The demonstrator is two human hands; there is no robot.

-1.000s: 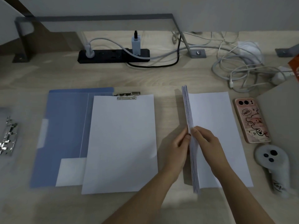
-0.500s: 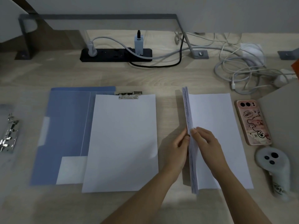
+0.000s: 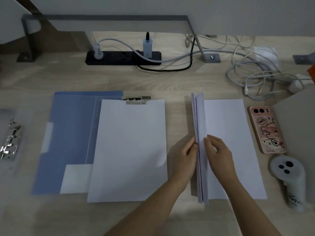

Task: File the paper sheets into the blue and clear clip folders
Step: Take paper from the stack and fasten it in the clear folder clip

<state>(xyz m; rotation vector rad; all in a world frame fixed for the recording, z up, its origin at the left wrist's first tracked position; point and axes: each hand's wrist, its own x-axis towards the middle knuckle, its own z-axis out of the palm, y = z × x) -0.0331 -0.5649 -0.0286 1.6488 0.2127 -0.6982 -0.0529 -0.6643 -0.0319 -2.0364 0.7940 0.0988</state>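
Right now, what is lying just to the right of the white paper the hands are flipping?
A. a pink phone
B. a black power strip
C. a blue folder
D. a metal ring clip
A: the pink phone lies beside the right edge of the paper stack, with the blue folder far on the other side.

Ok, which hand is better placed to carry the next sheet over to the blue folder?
Left, probably. The left hand grips the upright paper stack on the side facing the blue folder; the right hand would have to cross over.
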